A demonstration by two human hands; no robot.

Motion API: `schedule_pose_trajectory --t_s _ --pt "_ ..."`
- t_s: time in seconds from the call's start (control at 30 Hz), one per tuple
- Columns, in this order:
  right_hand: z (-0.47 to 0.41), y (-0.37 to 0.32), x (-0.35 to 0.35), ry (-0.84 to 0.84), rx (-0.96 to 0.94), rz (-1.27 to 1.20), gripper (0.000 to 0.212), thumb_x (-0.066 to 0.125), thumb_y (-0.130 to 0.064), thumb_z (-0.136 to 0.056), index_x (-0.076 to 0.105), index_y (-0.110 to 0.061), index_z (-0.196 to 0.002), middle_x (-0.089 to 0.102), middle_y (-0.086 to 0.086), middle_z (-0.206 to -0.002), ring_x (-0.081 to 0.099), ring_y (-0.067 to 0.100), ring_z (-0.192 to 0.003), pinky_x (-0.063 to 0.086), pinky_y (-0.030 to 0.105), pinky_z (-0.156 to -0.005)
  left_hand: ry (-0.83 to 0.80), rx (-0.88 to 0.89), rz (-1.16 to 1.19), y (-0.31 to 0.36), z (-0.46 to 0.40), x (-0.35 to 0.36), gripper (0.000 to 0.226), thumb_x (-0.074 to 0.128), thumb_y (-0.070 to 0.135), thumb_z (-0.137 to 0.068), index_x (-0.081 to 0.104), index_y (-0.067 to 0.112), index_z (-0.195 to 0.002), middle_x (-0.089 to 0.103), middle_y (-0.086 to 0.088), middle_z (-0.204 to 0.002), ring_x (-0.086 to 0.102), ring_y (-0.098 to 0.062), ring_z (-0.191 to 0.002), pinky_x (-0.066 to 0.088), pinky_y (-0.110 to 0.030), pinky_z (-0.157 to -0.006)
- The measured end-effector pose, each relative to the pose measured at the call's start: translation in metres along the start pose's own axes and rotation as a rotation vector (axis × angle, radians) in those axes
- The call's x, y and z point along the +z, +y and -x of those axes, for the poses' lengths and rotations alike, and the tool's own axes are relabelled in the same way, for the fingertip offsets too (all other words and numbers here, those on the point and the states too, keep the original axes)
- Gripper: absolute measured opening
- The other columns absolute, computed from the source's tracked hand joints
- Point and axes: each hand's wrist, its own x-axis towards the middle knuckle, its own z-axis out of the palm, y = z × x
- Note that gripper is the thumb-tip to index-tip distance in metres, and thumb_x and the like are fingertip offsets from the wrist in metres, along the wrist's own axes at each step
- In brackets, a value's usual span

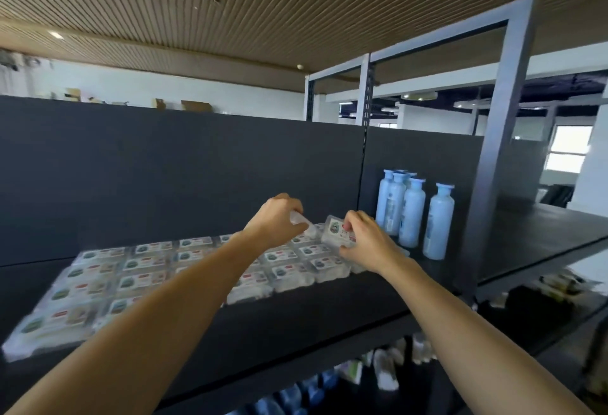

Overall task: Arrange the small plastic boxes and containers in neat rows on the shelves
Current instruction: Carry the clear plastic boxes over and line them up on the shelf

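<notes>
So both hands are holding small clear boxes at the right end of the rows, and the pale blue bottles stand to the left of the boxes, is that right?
Not quite. The head view shows the pale blue bottles standing to the right of the rows of boxes, not the left. The rest holds: the left hand and right hand each hold a small clear box at the rows' right end.

Four pale blue bottles [413, 210] stand at 3 o'clock. Cardboard boxes [195, 106] sit at 11 o'clock; a bright window [567, 151] at 2 o'clock.
</notes>
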Motion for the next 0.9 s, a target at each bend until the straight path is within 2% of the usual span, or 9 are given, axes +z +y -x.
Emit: schedule_pose_trajectory --t_s 0.07,0.3,0.5,0.6,0.73,0.83,0.9 --pt "-0.012 0.024 0.001 -0.008 0.001 -0.006 0.035 0.074 -0.026 -0.083 0.044 -0.021 -0.102 0.049 -0.003 -0.109 0.049 0.019 -0.102 0.047 0.037 -0.086 -0.017 -0.021 -0.002 0.012 -0.013 0.017 0.021 0.066 0.030 -0.087 0.064 0.017 -0.103 0.057 0.000 -0.108 0.055 -0.020 -0.096 0.045 -0.030 -0.080" --pt "-0.061 0.088 0.018 -0.090 0.029 0.028 0.037 0.066 -0.023 -0.091 0.049 -0.021 -0.124 0.055 0.003 -0.127 0.046 0.024 -0.121 0.044 0.037 -0.098 -0.005 -0.090 0.008 0.025 -0.062 0.062 0.020 0.066 0.031 -0.088 0.062 0.016 -0.100 0.056 -0.001 -0.105 0.055 -0.021 -0.095 0.050 -0.036 -0.082" --pt "-0.096 0.116 0.029 -0.162 0.063 0.016 0.041 0.065 -0.019 -0.092 0.049 -0.021 -0.130 0.051 0.003 -0.131 0.044 0.023 -0.124 0.043 0.038 -0.101 -0.024 -0.131 0.007 0.012 -0.105 0.095 0.017 0.065 0.029 -0.090 0.060 0.015 -0.099 0.053 -0.002 -0.103 0.054 -0.021 -0.091 0.051 -0.036 -0.078" --pt "-0.111 0.124 0.037 -0.183 0.065 -0.006 0.038 0.063 -0.019 -0.094 0.049 -0.023 -0.129 0.050 0.002 -0.131 0.045 0.022 -0.124 0.043 0.037 -0.100 -0.091 -0.137 -0.017 0.003 -0.121 0.110 0.020 0.065 0.030 -0.089 0.058 0.015 -0.100 0.053 -0.002 -0.103 0.054 -0.022 -0.092 0.051 -0.037 -0.080" --pt "-0.121 0.132 0.049 -0.221 0.050 -0.025 0.037 0.059 -0.010 -0.094 0.054 -0.022 -0.128 0.049 0.001 -0.131 0.049 0.021 -0.117 0.044 0.035 -0.095 -0.190 -0.113 -0.095 -0.005 -0.129 0.123 0.026 0.067 0.025 -0.087 0.056 0.014 -0.109 0.052 -0.004 -0.110 0.053 -0.024 -0.098 0.048 -0.035 -0.083" --pt "-0.125 0.136 0.050 -0.255 0.048 -0.021 0.046 0.058 -0.004 -0.091 0.053 -0.025 -0.131 0.048 0.001 -0.132 0.046 0.024 -0.122 0.045 0.041 -0.100 -0.288 -0.131 -0.163 -0.006 -0.128 0.126 0.033 0.069 0.030 -0.086 0.054 0.018 -0.113 0.050 -0.004 -0.114 0.048 -0.026 -0.105 0.048 -0.042 -0.091" --pt "-0.129 0.137 0.050 -0.269 0.041 -0.019 0.049 0.056 -0.003 -0.088 0.054 -0.026 -0.131 0.048 0.001 -0.133 0.044 0.026 -0.124 0.044 0.045 -0.102 -0.298 -0.144 -0.161 -0.008 -0.130 0.123 0.030 0.068 0.032 -0.086 0.055 0.021 -0.111 0.048 -0.002 -0.113 0.045 -0.027 -0.110 0.047 -0.044 -0.094"
